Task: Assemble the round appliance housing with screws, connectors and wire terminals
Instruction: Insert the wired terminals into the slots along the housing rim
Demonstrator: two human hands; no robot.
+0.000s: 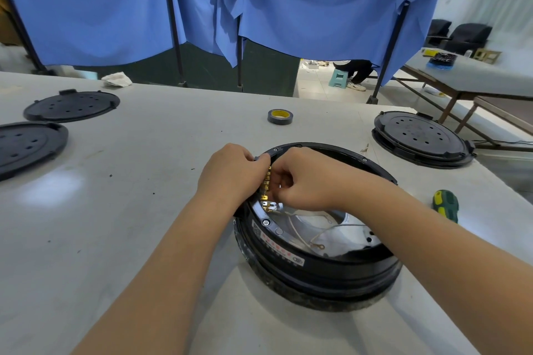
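- Reaching in from the near edge, both bare forearms meet over the left rim of the round appliance housing (317, 265), which sits on the desk (144, 210) just right of centre.
- Left hand (230, 173) curls over the outside of the rim at about 10 o'clock of the housing, its fingers (261, 159) bent and pressed against the black edge — whether they pinch anything I cannot tell.
- Right hand (305, 181) is knuckles-up inside the rim, its fingers (278, 179) clenched tight at a row of brass wire terminals (266, 181); what exactly they grip is hidden.
- Housing: a shallow black ring, smooth plastic with a rougher band at its base, small screws (265, 222) set along a pale metal inner band, a printed label on the near wall.
- Inside it: a white inner surface with thin white wires (326, 235) looping across, one ending in a ring lug (318, 246).
- Desk top is pale grey, matte, lightly speckled.
- At 12 o'clock from the housing, a roll of black tape (279, 116) with a yellow core.
- At 3 o'clock, a green-and-yellow screwdriver handle (445, 204) — partly behind the right forearm.
- At 2 o'clock, a black round cover (421, 135) with small holes; at 9 to 10 o'clock, two more perforated black discs (70, 105).
- Blue cloth curtains (317, 8) hang beyond the desk's far edge.
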